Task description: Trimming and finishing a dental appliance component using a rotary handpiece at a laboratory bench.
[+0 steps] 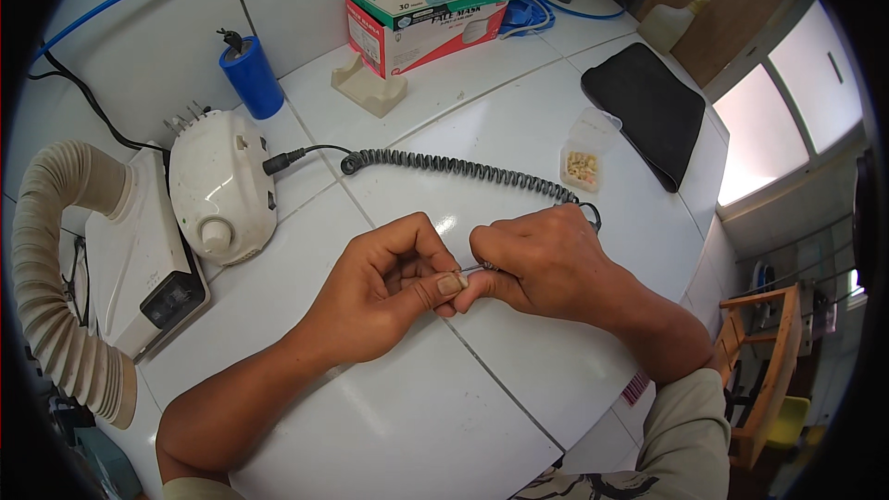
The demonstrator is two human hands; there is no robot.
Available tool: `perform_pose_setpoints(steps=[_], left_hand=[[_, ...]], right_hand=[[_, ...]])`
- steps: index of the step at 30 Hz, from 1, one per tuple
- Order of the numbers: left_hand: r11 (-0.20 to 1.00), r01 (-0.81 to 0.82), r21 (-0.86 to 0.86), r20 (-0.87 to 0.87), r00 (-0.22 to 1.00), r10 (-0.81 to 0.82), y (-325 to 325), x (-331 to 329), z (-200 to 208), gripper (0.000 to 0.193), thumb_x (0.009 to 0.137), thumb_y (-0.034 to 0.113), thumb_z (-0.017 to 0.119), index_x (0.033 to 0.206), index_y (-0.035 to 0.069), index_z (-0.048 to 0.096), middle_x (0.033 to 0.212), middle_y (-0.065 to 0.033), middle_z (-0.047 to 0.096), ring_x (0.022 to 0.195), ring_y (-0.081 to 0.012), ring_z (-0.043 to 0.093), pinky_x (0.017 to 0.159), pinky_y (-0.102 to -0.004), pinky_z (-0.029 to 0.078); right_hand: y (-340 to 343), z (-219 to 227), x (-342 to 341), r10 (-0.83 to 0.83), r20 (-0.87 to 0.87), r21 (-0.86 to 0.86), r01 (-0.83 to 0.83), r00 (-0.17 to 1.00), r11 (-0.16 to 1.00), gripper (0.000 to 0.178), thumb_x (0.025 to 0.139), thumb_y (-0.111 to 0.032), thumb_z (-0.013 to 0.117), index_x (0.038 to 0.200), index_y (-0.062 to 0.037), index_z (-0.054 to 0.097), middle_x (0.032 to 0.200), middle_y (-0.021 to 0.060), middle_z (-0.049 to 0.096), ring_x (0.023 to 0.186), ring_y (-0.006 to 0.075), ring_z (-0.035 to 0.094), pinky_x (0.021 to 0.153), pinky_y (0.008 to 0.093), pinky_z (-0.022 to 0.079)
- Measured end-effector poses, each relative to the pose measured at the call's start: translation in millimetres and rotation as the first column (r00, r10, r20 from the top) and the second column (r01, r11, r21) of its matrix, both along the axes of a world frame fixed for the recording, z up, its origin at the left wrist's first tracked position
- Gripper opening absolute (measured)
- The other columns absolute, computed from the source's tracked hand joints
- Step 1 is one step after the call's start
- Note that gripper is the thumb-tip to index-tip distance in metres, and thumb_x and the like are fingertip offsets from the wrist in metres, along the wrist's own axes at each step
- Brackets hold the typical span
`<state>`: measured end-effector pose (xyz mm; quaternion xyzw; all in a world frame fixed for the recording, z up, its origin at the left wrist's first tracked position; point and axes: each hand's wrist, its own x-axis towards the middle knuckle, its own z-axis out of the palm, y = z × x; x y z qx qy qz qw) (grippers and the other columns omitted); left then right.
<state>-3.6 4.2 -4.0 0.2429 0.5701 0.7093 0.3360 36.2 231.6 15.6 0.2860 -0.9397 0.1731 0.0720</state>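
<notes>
Bare hands [463, 273] – slim metal handpiece [482, 267], coiled grey cord [454, 167].

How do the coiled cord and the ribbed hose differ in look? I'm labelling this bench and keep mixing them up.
The coiled cord is thin, dark grey and wound in tight spirals; the ribbed hose is thick, beige and ringed with ridges. The cord lies across the white table from the white control unit toward the right hand; the hose arches at the table's left edge, by the white box. Both are flexible lines.
</notes>
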Motion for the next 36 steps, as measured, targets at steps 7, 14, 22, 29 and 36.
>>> perform_pose_setpoints(steps=[7,14,22,29,36], left_hand=[[1.000,-0.003,0.018,0.001,1.000,0.003,0.3,-0.7,-2.1,0.009,0.100,0.002,0.062,0.095,0.001,0.056,0.086,-0.0057,0.066,0.080,-0.0091,0.065,0.074,-0.0256,0.054],[1.000,-0.018,0.012,-0.011,1.000,0.018,-0.2,-1.2,-1.7,0.009,0.100,0.003,0.063,0.095,0.001,0.056,0.087,-0.0063,0.066,0.080,-0.0093,0.065,0.074,-0.0253,0.054],[1.000,-0.014,0.021,0.002,1.000,0.014,-1.0,0.9,-2.8,0.009,0.100,0.003,0.063,0.095,0.001,0.056,0.088,-0.0066,0.066,0.081,-0.0094,0.065,0.074,-0.0254,0.055],[1.000,-0.012,0.014,0.040,0.999,0.011,0.6,1.7,1.0,0.014,0.099,0.005,0.067,0.094,0.001,0.055,0.090,-0.0073,0.063,0.080,-0.0111,0.064,0.074,-0.0274,0.055],[1.000,0.001,-0.001,0.033,0.999,-0.001,-0.7,0.1,0.6,0.012,0.100,0.005,0.065,0.095,0.000,0.055,0.091,-0.0076,0.064,0.082,-0.0115,0.065,0.075,-0.0272,0.056]], right_hand=[[-0.3,2.4,-0.4,-0.015,0.008,0.004,0.015,1.000,1.000,0.046,0.087,-0.052,0.072,0.074,-0.0105,0.058,0.059,0.0025,0.061,0.049,0.0231,0.060,0.045,0.0362,0.043],[-0.7,2.8,-1.3,-0.027,0.038,0.024,0.026,0.999,0.999,0.045,0.087,-0.052,0.074,0.077,-0.0107,0.059,0.060,0.0025,0.062,0.051,0.0229,0.062,0.046,0.0359,0.044],[-0.6,1.8,-0.7,-0.014,0.040,0.026,0.013,0.999,1.000,0.045,0.087,-0.053,0.073,0.076,-0.0110,0.059,0.060,0.0027,0.063,0.050,0.0227,0.061,0.046,0.0361,0.044],[0.9,4.0,-1.1,0.003,0.057,0.034,-0.005,0.998,0.999,0.047,0.088,-0.054,0.072,0.075,-0.0112,0.057,0.060,0.0030,0.061,0.050,0.0231,0.060,0.046,0.0361,0.043],[0.4,4.1,-1.5,-0.006,0.042,0.041,0.004,0.999,0.999,0.047,0.088,-0.053,0.072,0.074,-0.0110,0.056,0.060,0.0033,0.061,0.050,0.0232,0.060,0.046,0.0363,0.043]])
